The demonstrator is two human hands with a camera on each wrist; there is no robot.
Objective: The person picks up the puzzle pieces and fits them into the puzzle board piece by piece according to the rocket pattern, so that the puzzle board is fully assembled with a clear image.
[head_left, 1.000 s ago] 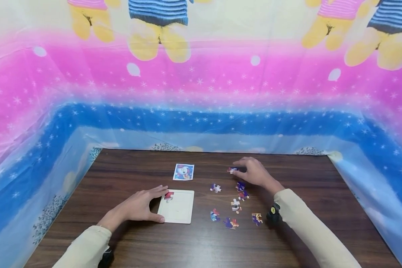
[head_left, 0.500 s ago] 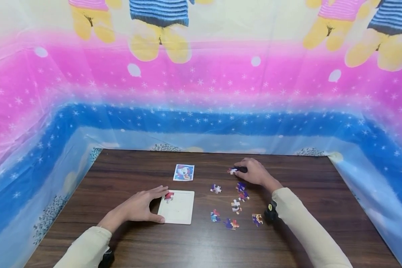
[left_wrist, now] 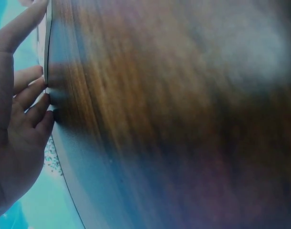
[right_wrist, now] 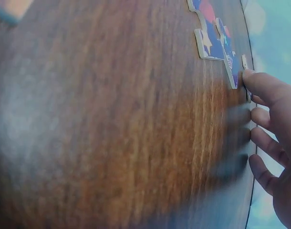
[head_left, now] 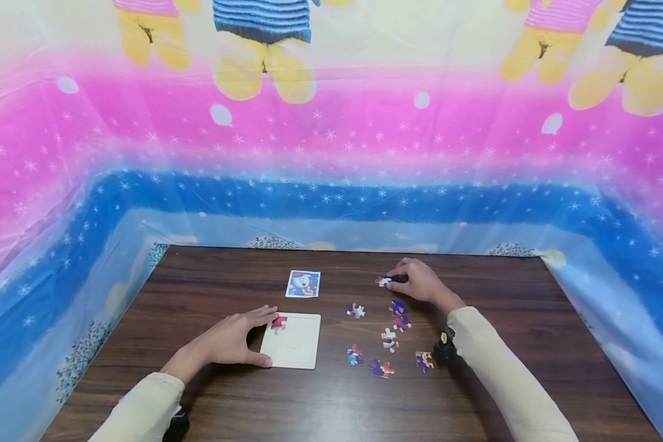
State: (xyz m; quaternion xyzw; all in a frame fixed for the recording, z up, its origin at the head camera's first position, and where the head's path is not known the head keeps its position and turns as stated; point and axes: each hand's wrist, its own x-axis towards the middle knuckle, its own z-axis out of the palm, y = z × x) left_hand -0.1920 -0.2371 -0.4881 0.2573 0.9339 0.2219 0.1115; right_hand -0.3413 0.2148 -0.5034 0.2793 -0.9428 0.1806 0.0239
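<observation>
A square, cream-white puzzle tray point(head_left: 295, 350) is laid flat on a dark brown, wood-grained table point(head_left: 243, 405). Its left side is touched by the left hand point(head_left: 229, 336): the thumb is placed at the near corner, the fingers are stretched to the far one, a wide gap is left between them, and nothing is gripped. A red-and-white jigsaw piece point(head_left: 279, 324) is set in the tray's far left corner. Beyond the tray, a small square picture card point(head_left: 302, 284) is placed.

Farther right, a white, red and dark purple jigsaw piece point(head_left: 383, 281) is pinched between thumb and index finger of the right hand point(head_left: 422, 283), the other fingers being loosely spread; whether it is lifted cannot be told. Between tray and right forearm, seven loose multicoloured jigsaw pieces point(head_left: 389, 339) are scattered. The table is backed by a pink-and-blue printed curtain point(head_left: 331, 147).
</observation>
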